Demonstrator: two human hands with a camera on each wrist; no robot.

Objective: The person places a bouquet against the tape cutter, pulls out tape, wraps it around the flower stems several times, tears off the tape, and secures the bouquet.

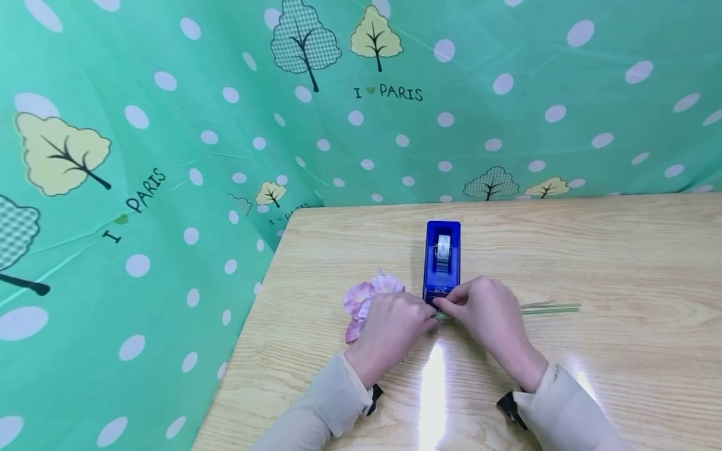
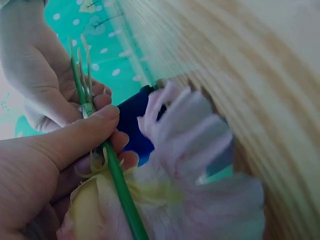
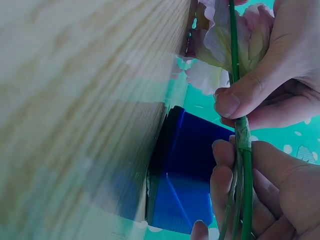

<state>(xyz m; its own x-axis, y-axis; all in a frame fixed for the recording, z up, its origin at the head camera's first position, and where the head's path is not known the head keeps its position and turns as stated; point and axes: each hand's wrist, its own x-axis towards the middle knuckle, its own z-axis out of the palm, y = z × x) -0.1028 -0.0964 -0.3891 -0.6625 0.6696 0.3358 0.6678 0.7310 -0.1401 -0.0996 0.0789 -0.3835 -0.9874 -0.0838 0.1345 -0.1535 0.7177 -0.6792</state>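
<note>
My left hand (image 1: 393, 322) pinches a bunch of green flower stems (image 2: 120, 190) between thumb and fingers, just below the pink-and-white artificial flowers (image 1: 361, 300). A little further down the same stems, my right hand (image 1: 487, 319) holds them with its fingers curled around. Between the two hands a band of clear tape (image 3: 243, 134) wraps the stems, as the right wrist view shows. The loose stem ends (image 1: 555, 308) stick out to the right past my right hand. Directly beyond my fingertips stands a blue tape dispenser (image 1: 442, 254) with a roll of clear tape.
The light wooden table (image 1: 620, 263) stretches out to the right and toward me. Behind it and along its left side hangs a green curtain (image 1: 225, 125) with white dots and printed trees. Black straps (image 1: 511, 410) circle both wrists at the sleeves.
</note>
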